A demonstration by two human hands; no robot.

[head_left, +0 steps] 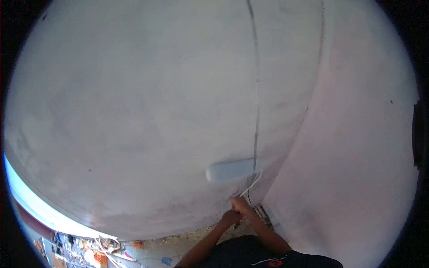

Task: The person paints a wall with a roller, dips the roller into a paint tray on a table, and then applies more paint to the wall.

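Observation:
A white paint roller [232, 171] lies against the pale wall [156, 111], slightly blurred, covering part of the dark vertical line [257, 58]. Its thin wire frame [252, 184] bends down to the handle, which is mostly hidden inside my hands. My right hand [240, 204] is closed around the upper part of the handle. Just below it, my left hand [230, 218] grips lower down, fingers wrapped. The two hands touch or nearly touch each other.
Another pale wall [348, 156] meets this one in a corner at the right. Cluttered items [85, 250] lie on the floor at lower left, with a blue scrap [166, 261] nearer me. Something narrow and brownish [262, 214] stands low in the corner.

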